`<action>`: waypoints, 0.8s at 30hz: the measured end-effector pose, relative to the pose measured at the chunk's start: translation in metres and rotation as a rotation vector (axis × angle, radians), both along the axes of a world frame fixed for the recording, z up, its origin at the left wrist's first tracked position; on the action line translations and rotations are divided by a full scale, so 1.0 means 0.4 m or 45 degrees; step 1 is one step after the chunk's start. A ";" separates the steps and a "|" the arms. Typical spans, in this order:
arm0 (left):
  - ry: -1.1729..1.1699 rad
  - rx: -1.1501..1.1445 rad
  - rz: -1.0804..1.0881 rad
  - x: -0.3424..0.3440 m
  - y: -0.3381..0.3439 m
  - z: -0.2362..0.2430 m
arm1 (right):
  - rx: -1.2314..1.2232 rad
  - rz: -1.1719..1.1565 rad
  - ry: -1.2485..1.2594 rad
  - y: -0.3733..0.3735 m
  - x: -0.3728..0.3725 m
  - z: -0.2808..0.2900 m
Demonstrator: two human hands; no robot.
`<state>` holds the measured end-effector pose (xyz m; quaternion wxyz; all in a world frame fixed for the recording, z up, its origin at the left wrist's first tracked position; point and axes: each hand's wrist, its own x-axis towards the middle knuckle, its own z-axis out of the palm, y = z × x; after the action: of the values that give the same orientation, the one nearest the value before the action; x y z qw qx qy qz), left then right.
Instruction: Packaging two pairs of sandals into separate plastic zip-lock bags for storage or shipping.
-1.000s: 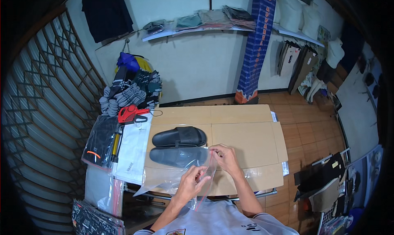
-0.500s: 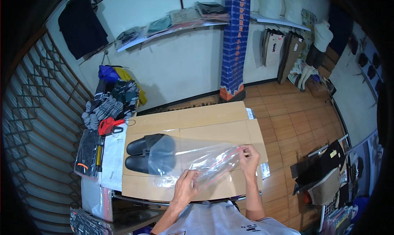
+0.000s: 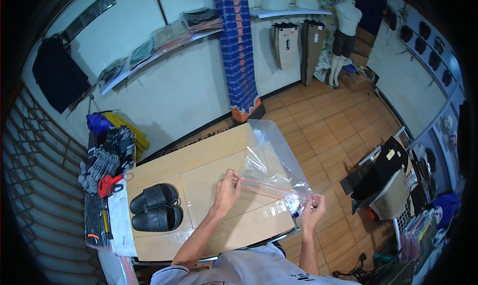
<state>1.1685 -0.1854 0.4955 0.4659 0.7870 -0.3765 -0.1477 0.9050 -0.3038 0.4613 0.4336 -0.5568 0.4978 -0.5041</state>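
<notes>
A clear plastic zip bag (image 3: 275, 158) with a red strip along its mouth is stretched between my hands, its body spread away from me over the table's right edge. My left hand (image 3: 227, 191) pinches one end of the strip. The other end is pinched in my right hand (image 3: 312, 210), just past the right edge of the cardboard (image 3: 201, 195). Two black slide sandals, a farther one (image 3: 153, 197) and a nearer one (image 3: 155, 219), lie side by side on the cardboard to the left of my left hand, apart from the bag.
Left of the sandals are a red tape dispenser (image 3: 108, 185), a white package (image 3: 121, 225) and a pile of folded clothes (image 3: 107, 158). A patterned pillar (image 3: 238, 56) rises behind the table. A rack with dark garments (image 3: 386, 163) stands to the right.
The bag has come off the sandals and swung to the right with both hands, so its body now points away from me. The sandals are uncovered. The whole view has turned.
</notes>
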 end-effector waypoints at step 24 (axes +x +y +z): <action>-0.210 0.100 -0.381 0.180 -0.548 -0.112 | 0.191 0.050 -0.004 -0.209 0.019 -0.139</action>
<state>1.2404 -0.4047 0.4506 0.3751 0.7493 -0.5203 -0.1648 0.9125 -0.3875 0.4057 0.4849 -0.5316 0.5223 -0.4577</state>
